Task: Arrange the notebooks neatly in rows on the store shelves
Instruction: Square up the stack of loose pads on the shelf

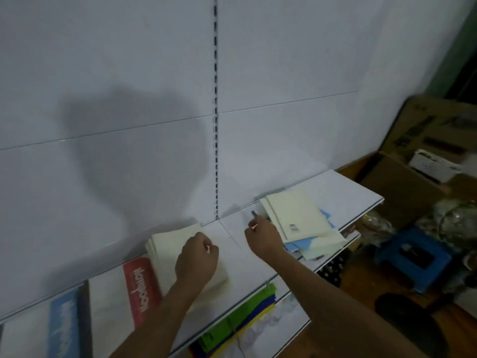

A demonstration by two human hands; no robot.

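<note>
Item, top shelf (232, 232): squared cream notebook stack (167, 244) under my left hand (197, 262), fingers curled and resting on it, apparently holding nothing; loose cream and blue notebook pile (302, 223) splayed just beside my right hand (260, 237). Right hand pinches what seems a small dark object, too blurred to name. Step: feeding loose copies into the row; next, take the top notebook and square it beside the stack.

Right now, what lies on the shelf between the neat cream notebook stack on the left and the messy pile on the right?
In the head view, only bare white shelf, its panel seam, and the right hand.
</note>
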